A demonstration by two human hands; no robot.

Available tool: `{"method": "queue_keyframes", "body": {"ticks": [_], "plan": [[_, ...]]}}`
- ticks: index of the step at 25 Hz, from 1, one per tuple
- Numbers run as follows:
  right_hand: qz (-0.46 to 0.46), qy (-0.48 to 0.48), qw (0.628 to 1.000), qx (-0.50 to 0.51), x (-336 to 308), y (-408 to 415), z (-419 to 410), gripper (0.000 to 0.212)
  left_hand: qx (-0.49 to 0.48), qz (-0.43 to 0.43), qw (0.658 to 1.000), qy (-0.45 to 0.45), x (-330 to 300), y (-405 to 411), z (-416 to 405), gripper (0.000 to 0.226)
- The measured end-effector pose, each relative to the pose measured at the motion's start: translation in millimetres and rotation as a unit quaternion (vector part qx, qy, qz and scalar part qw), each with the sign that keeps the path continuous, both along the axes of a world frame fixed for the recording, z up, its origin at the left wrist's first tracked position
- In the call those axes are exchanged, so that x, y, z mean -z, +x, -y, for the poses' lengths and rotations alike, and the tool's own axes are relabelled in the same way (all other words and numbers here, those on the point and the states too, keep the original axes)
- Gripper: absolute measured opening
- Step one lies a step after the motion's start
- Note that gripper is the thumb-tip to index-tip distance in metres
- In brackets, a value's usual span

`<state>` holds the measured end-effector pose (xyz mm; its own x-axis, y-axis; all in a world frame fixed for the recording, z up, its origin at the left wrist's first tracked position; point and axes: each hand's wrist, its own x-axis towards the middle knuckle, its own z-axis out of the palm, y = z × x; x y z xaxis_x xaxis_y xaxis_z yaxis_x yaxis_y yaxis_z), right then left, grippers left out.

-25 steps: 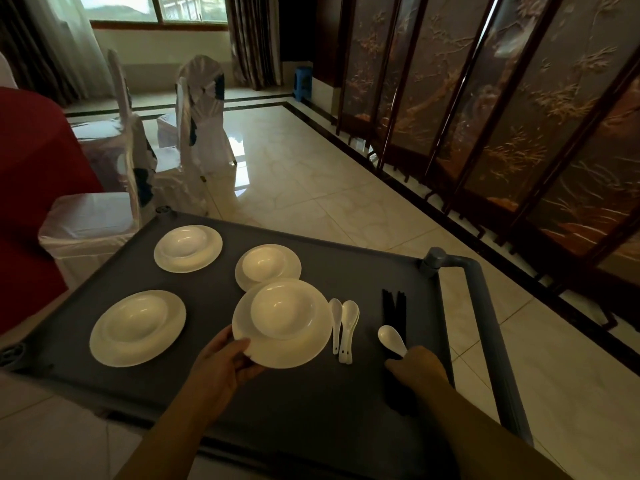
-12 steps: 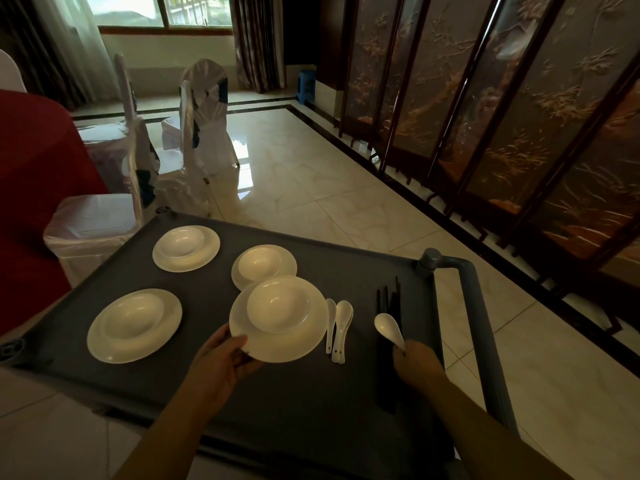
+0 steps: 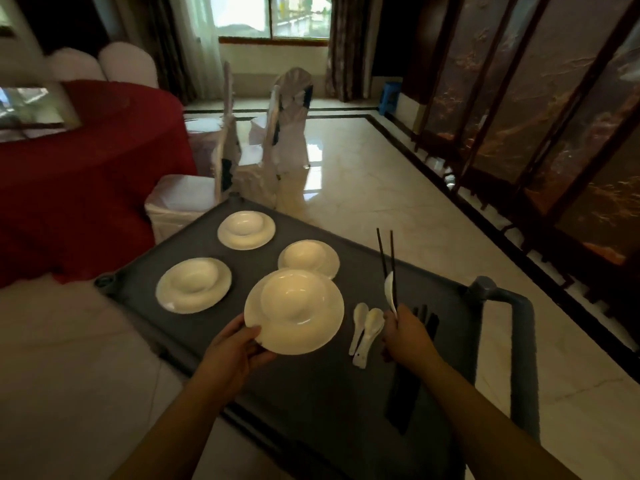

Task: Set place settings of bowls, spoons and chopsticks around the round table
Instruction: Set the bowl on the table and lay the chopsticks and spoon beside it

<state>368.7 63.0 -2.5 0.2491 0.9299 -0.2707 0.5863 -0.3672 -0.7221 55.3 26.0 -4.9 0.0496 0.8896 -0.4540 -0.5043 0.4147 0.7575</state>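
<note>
My left hand (image 3: 239,344) grips the near rim of a white plate with a bowl on it (image 3: 294,310), lifted above the grey cart top (image 3: 311,403). My right hand (image 3: 405,336) holds a white spoon (image 3: 390,292) and a pair of dark chopsticks (image 3: 386,258) that point up and away. Three more plates with bowls (image 3: 194,284) (image 3: 246,229) (image 3: 309,258) sit on the cart. Two white spoons (image 3: 367,329) lie beside my right hand, and more dark chopsticks (image 3: 410,375) lie under it. The round table with a red cloth (image 3: 79,161) stands at the left.
White-covered chairs (image 3: 187,199) (image 3: 287,133) stand between the cart and the red table. A glass turntable (image 3: 31,109) sits on the table. The cart's handle (image 3: 519,341) is at the right. Carved folding screens (image 3: 540,109) line the right wall over a polished tile floor.
My right hand has lifted the spoon together with a pair of chopsticks off the cart. The plate with the bowl has risen in my left hand. The view has swung left toward the red table.
</note>
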Motion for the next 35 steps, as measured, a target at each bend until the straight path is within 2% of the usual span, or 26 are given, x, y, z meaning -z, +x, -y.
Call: {"method": "queue_keyframes", "body": {"ticks": [4,6,8,12,17,21,26,35], "plan": [[-0.032,0.050,0.993,-0.106,-18,-55,-7,0.017,-0.104,-0.005,0.995,0.008,-1,-22,55,0.039],[-0.069,0.047,0.987,-0.135,-25,-78,-4,0.015,-0.149,0.000,0.989,0.006,-4,-33,77,0.036],[-0.093,0.035,0.974,-0.205,-32,-111,6,0.016,-0.214,-0.006,0.977,0.002,-6,-49,112,0.032],[-0.082,0.041,0.946,-0.312,-44,-174,36,0.024,-0.318,-0.007,0.948,0.008,-17,-82,184,0.029],[-0.062,0.063,0.893,-0.441,-54,-247,102,0.028,-0.428,-0.023,0.903,0.023,-29,-114,293,0.033],[-0.063,0.063,0.849,-0.521,-65,-304,185,0.021,-0.503,-0.032,0.863,0.036,-36,-129,402,0.033],[-0.061,0.081,0.788,-0.608,-66,-353,324,0.026,-0.571,-0.056,0.819,0.027,-48,-128,557,0.031],[-0.096,0.036,0.672,-0.733,-59,-417,582,0.029,-0.708,-0.073,0.702,0.008,-50,-79,817,0.035]]}}
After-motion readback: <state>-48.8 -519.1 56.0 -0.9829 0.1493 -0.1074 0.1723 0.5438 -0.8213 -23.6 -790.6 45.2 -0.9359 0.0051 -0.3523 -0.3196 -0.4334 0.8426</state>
